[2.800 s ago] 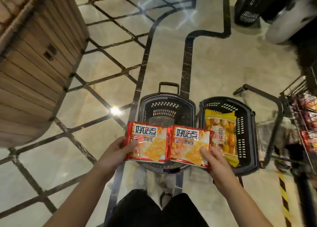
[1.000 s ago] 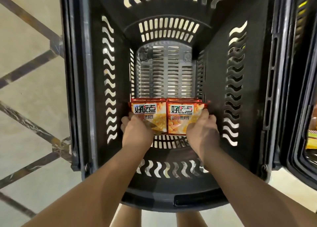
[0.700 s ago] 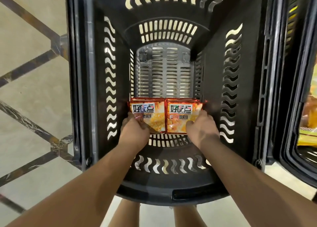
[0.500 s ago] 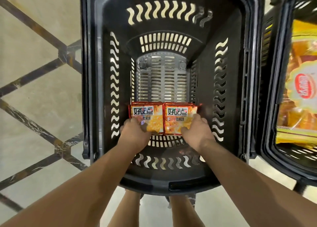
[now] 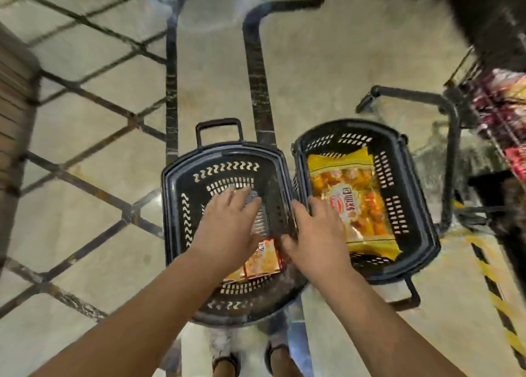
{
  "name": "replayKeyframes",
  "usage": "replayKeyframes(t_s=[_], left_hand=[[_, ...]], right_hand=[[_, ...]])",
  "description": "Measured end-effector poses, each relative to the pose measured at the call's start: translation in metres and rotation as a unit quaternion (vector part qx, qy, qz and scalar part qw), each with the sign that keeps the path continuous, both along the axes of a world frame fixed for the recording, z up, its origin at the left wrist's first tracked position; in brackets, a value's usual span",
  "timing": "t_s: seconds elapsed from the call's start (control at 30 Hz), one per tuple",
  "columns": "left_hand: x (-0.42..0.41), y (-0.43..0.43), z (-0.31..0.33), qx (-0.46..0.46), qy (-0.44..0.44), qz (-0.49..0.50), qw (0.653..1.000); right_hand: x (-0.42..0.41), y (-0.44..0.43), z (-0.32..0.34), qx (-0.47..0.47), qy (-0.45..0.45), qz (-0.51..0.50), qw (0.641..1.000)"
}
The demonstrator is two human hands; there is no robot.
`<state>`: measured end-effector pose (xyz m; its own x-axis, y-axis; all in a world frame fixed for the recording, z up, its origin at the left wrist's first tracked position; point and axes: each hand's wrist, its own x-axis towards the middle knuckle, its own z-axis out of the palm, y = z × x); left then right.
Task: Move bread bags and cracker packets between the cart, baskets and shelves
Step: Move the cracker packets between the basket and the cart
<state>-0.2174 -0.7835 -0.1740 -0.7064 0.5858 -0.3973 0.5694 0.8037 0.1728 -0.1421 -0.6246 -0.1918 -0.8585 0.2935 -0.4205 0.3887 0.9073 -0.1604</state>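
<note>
1. As I look from the left, the wheeled black basket [image 5: 168, 206] stands on the tiled floor with its pull handle [image 5: 219, 126] pointing away from the person.
2. Above it hovers the left hand [image 5: 227, 223], palm down, fingers straight and a little apart, holding nothing. The blur hides whether the tips touch the far wall.
3. Just below that wrist, there are the cracker packets [image 5: 263, 258], two red-and-orange ones lying flat side by side at the near end of the basket floor. They lie back from the left fingers, toward the person, and half under the arm.
4. Next, the right hand [image 5: 316, 234], flat, fingers straight and close together, thumb out to the side, nothing in it. It hangs over the gap where the two baskets meet.
5. Here's the relation that matters: the yellow bread bag [image 5: 350, 203] lies right at those right fingertips, just beyond them and to the right. Its long axis runs away from the person, along the basket. Touching or a shade apart, I cannot tell.
6. It lies in the second black basket [image 5: 427, 234], filling most of the floor.
7. My call: if the bag goes next, the right hand is plainly nearer, and the wire cart [image 5: 498, 106] of packets waits well off to the right.
</note>
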Motion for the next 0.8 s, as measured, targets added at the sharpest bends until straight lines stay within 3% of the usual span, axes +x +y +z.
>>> replayKeyframes(t_s=[0.33,0.53,0.8], left_hand=[[0.058,0.111,0.25,0.041,0.118,-0.251,0.96],[0.119,0.158,0.306,0.091,0.141,-0.368,0.914],[0.222,0.222,0.354,0.116,0.121,-0.474,0.865]], right_hand=[[0.125,0.06,0.25,0.027,0.142,-0.163,0.976],[0.228,0.077,0.32,0.069,0.162,-0.285,0.942],[0.337,0.096,0.356,0.088,0.169,-0.418,0.888]])
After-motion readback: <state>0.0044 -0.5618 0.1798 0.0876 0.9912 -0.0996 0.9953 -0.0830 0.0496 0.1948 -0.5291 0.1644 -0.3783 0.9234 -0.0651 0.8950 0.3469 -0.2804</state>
